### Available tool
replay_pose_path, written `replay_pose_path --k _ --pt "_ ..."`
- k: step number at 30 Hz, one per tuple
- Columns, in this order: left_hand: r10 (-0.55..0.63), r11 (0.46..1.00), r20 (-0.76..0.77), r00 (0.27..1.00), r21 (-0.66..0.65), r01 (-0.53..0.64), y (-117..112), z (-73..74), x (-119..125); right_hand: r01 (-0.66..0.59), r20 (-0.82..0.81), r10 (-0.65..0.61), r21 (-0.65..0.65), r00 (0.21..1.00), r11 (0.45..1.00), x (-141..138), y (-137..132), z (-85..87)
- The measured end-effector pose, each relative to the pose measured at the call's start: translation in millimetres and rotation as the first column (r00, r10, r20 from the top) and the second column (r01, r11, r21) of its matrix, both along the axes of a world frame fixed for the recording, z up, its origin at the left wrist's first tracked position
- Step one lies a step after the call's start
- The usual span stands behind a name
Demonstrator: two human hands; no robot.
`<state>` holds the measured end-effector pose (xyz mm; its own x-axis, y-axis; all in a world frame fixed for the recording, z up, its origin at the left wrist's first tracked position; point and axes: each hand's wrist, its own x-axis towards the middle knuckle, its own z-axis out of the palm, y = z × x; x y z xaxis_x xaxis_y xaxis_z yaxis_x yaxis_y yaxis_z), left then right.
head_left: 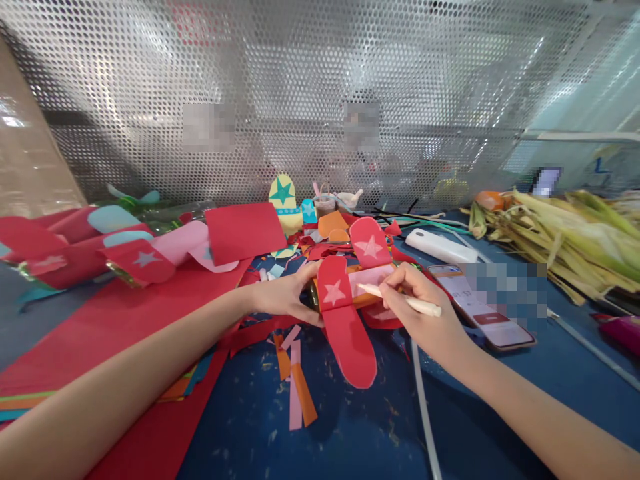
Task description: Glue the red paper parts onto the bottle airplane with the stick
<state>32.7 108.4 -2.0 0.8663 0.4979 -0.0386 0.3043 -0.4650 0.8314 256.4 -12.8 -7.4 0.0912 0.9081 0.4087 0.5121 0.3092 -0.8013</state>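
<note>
Two hands are busy over the blue bench [240, 440]: the left hand [285, 295], half open, curls its fingers and thumb around the left end of the red paper craft [350, 347], while the right hand [415, 288] pinches a white pen [427, 307], its tip at the craft's pink band [375, 274]. A steady, light left grip and gentle pen pressure should avoid creasing the paper.
</note>
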Motion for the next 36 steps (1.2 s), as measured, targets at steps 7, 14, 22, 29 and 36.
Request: replay_pose_path --k 7,14,22,29,36 --pt "-0.004 1.0 0.0 1.0 0.018 0.004 0 0.0 0 -0.036 -0.024 0.036 -0.01 0.999 0.999 1 1 -3.6" --pt "0.005 0.999 -0.004 1.0 0.041 -0.005 1 -2.3 -2 -0.06 -0.126 0.06 -0.003 0.99 0.998 -1 3 1.0" --pt "0.006 1.0 -0.03 1.0 0.031 -0.005 0 0.3 -2 0.159 -0.254 -0.149 0.019 0.956 0.987 7 8 10.8" --pt "0.01 0.999 -0.035 0.999 0.046 -0.009 2 -0.9 -2 0.092 -0.125 -0.093 -0.02 0.988 0.996 5 7 2.6" --pt "0.003 0.999 -0.017 1.0 0.045 -0.002 1 -3.0 -2 0.09 -0.032 -0.089 0.007 0.996 0.996 8 9 -3.0"
